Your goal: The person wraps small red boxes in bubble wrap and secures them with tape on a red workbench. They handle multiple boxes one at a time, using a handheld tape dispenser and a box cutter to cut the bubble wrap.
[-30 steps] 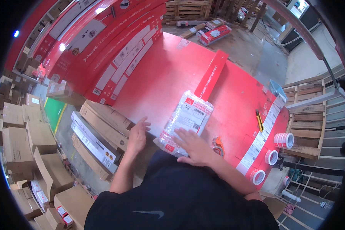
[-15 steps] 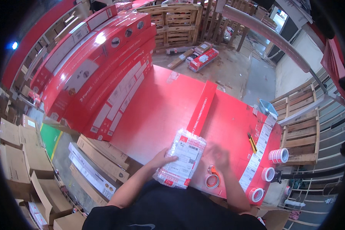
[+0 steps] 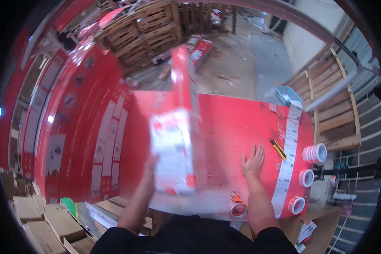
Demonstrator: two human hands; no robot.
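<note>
My left hand [image 3: 150,165], blurred, grips the left edge of a white wrapped parcel [image 3: 169,150] with red tape and a label, tilted up at mid-table. A long red box [image 3: 183,72] rises behind the parcel, seemingly attached to it. My right hand [image 3: 253,162] lies open, palm down on the red tabletop [image 3: 228,118], left of a yellow cutter [image 3: 278,149]. An orange tape dispenser [image 3: 238,206] sits at the front edge. A strip of white labels [image 3: 287,169] runs along the right side.
Stacked red boxes [image 3: 76,139] stand on the table's left. Tape rolls [image 3: 314,153] line the right edge, a blue basket [image 3: 287,95] at the back right. Wooden pallets [image 3: 139,34] stand beyond. Cardboard boxes [image 3: 46,228] fill the lower left, and a padded bar [image 3: 292,15] crosses overhead.
My left hand has lifted the parcel and red box up and to the left. My right hand has moved to lie flat on the tabletop. The view has shifted.
</note>
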